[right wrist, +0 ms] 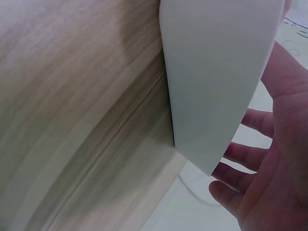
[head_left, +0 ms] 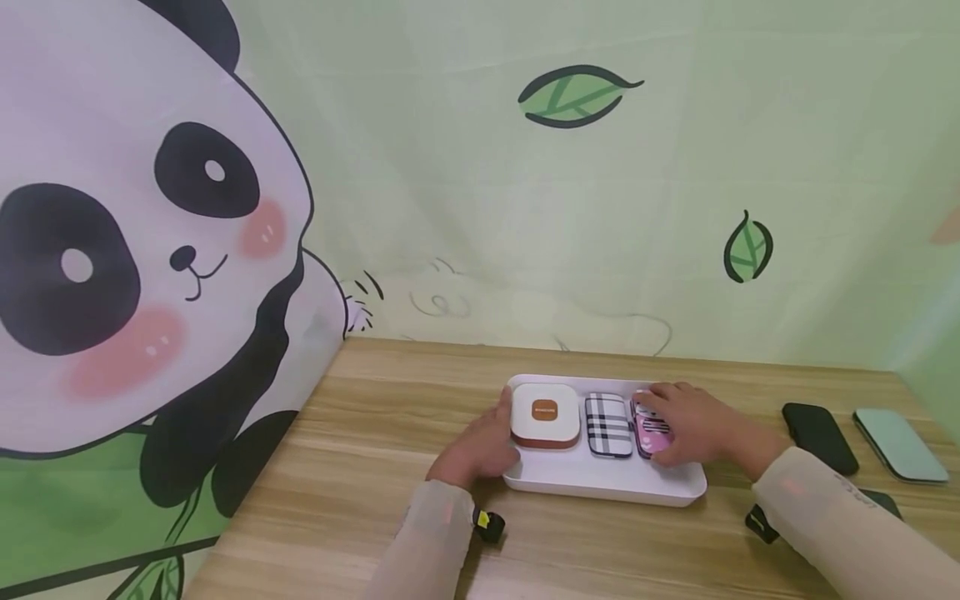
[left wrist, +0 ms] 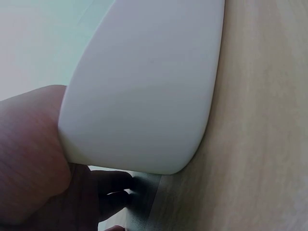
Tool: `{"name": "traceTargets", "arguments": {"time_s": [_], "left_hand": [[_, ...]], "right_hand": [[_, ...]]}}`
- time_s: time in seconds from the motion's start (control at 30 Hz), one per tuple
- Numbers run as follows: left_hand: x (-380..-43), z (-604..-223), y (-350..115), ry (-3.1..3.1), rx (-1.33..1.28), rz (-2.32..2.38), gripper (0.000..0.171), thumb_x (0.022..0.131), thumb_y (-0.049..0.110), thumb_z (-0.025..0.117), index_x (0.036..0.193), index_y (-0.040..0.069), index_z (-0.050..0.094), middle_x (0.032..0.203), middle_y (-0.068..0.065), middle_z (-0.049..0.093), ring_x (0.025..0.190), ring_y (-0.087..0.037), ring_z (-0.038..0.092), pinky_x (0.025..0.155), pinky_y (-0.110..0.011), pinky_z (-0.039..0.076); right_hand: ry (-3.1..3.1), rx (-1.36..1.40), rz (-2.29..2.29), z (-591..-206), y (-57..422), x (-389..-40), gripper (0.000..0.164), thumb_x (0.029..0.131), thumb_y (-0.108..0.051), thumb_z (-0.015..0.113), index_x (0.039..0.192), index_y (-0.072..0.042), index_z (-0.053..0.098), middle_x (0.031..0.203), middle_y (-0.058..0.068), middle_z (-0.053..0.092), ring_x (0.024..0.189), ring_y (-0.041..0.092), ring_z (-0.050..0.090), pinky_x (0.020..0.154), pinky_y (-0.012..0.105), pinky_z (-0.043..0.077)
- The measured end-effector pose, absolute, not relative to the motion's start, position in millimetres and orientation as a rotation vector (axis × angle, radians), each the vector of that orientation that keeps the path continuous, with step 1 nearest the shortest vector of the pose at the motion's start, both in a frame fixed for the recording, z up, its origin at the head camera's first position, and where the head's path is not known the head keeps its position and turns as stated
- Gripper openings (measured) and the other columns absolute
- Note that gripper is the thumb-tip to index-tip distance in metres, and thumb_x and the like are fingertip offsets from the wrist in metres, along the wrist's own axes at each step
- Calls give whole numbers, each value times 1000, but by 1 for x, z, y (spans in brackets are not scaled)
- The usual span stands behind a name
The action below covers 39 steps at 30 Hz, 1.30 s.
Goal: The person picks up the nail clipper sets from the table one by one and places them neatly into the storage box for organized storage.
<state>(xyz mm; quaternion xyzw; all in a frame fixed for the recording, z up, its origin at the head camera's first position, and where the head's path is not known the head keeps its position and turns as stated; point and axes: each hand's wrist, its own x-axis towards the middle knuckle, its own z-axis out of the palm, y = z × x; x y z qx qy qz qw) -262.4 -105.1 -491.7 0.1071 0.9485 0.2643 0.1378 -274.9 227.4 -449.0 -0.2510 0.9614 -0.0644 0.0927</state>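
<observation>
A white tray (head_left: 570, 477) stands on the wooden table, holding three small items in a row. My left hand (head_left: 480, 442) holds the tray's left end, thumb at the rim; the left wrist view shows the tray's outer wall (left wrist: 144, 86) with fingers behind it. Nearest that hand lies a square white case (head_left: 528, 425) with a brown base and label. A black-and-white plaid case (head_left: 609, 437) sits in the middle. At the tray's right end, my right hand (head_left: 686, 421) grips a pink patterned case (head_left: 645, 440) between fingers and thumb, partly covering it.
Right of the tray, a black case (head_left: 820, 437) and a pale mint case (head_left: 900, 446) lie on the table (head_left: 360, 467). Another dark item (head_left: 881, 502) is partly hidden by the right sleeve. A panda-printed cloth (head_left: 420, 167) hangs behind the table.
</observation>
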Motion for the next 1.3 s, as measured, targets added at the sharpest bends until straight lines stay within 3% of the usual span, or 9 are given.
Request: {"name": "traceTargets", "arguments": {"time_s": [0.23, 0.4, 0.63, 0.93, 1.3], "left_hand": [[-264, -493, -105, 2744, 307, 759, 97, 87, 9, 58, 161, 9, -3, 164, -16, 26, 146, -26, 34, 122, -43, 25], [-260, -491, -107, 2744, 300, 757, 97, 86, 10, 62, 162, 8, 0, 163, -17, 29, 140, -26, 41, 120, -44, 29], [-261, -492, -108, 2737, 295, 764, 96, 87, 11, 60, 161, 8, -1, 164, -17, 26, 145, -26, 35, 121, -44, 26], [-262, -491, -106, 2745, 308, 765, 95, 87, 9, 60, 162, 9, 0, 163, -16, 28, 140, -24, 40, 120, -43, 28], [-259, -487, -106, 2742, 316, 781, 95, 86, 8, 57, 161, 7, 0, 164, -15, 27, 146, -26, 34, 121, -44, 26]], "right_hand": [[2853, -734, -223, -450, 228, -274, 90, 75, -44, 83, 152, -15, 44, 154, 23, 39, 136, 51, 38, 106, 70, 34], [2849, -769, -236, -457, 229, -275, 92, 76, -45, 82, 153, -14, 42, 154, 23, 38, 136, 49, 38, 107, 68, 35], [2859, -743, -230, -457, 229, -274, 92, 76, -45, 82, 153, -15, 42, 155, 22, 37, 138, 49, 37, 108, 68, 34], [2853, -753, -238, -456, 232, -274, 92, 77, -45, 80, 154, -15, 40, 156, 24, 35, 138, 51, 37, 108, 67, 35], [2854, -720, -277, -457, 233, -272, 93, 76, -45, 82, 155, -17, 40, 157, 22, 34, 137, 48, 38, 107, 67, 36]]}}
